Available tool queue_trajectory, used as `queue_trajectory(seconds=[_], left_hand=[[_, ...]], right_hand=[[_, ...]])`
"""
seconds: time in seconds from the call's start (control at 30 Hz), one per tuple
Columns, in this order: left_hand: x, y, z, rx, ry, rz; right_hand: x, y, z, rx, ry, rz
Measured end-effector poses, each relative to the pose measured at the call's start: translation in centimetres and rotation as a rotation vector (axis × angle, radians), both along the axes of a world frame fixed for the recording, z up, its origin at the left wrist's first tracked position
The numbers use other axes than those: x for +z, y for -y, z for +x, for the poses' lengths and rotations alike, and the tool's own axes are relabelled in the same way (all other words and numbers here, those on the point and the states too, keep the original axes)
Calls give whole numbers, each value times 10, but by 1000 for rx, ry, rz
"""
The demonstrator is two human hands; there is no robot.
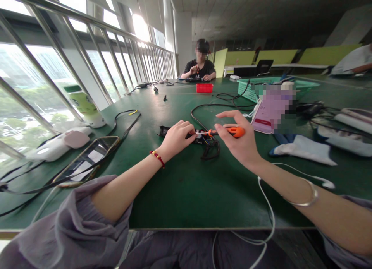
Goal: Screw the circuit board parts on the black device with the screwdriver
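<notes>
1. Orange and black, the screwdriver [237,132] sits loosely clasped in the right hand [243,146], its shaft reaching the black device [200,137] on the middle of the desk [171,201].
2. The left hand [178,138] is clamped on the device; the hands are apart.
3. The device's inner parts and thin wires show, so the work seems midway; closing it up appears left. Whether any screw is tight cannot be told.
4. Bare desk lies between the device and the near edge. A phone [90,160] bounds the left, gloves [305,149] the right, a cable [200,106] the far side.
</notes>
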State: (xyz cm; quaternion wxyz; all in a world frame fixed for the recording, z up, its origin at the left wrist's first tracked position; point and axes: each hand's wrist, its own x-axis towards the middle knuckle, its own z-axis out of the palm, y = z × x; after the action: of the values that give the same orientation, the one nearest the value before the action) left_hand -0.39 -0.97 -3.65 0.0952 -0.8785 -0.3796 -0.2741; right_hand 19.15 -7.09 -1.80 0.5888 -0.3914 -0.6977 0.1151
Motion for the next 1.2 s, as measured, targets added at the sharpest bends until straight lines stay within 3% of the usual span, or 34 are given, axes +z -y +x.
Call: queue_trajectory(seconds=[0.17, 0.33, 0.53, 0.7, 0.9, 1.07, 1.2], left_hand=[[0, 0, 0, 3, -1, -10], [0, 0, 0, -1, 7, -3], [0, 0, 0, -11, 10, -8], [1, 1, 0, 4, -2, -10], [1, 0, 0, -2, 2, -9], [1, 0, 1, 1, -1, -6], [0, 0, 0, 2, 3, -3]], right_hand=[[0, -3, 0, 16, -30, 110], [1, 0, 0, -31, 12, 1], [1, -1, 0, 47, -22, 107], [1, 1, 0, -9, 16, -22], [0, -1, 0, 55, -14, 121], [1, 1, -1, 6, 20, -12], [2, 0, 0, 57, 4, 70]])
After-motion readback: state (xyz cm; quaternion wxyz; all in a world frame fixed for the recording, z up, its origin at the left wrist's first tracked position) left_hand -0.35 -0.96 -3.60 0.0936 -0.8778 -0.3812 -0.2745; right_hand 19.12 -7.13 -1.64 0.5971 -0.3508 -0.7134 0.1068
